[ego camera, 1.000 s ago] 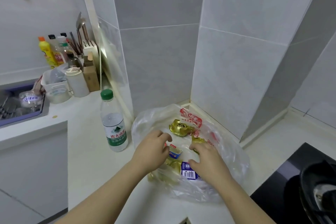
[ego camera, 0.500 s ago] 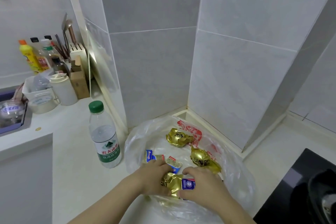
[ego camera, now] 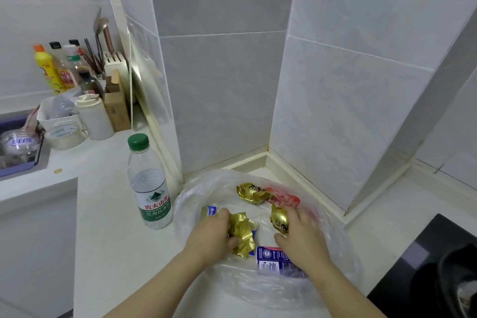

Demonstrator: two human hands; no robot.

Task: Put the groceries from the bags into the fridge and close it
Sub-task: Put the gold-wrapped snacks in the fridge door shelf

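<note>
In the plastic bag [ego camera: 333, 281] at the counter's [ego camera: 108, 214] back corner, a crumpled gold packet [ego camera: 242, 232] is gripped by the left hand [ego camera: 213, 239], a round gold packet [ego camera: 279, 218] by the right hand [ego camera: 302, 236]; fridge loading apparently unstarted.

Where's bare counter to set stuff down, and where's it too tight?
Free: counter left of the water bottle; strip between plastic bag and cooktop. Crowded: condiment bottles, tubs and knife block beside the sink; the bag, left hand and right hand on gold packets.

gold foil packets [ego camera: 251, 192] | blue-white carton [ego camera: 271, 258] | green-capped bottle [ego camera: 149, 183] | yellow bottle [ego camera: 46, 70]
</note>
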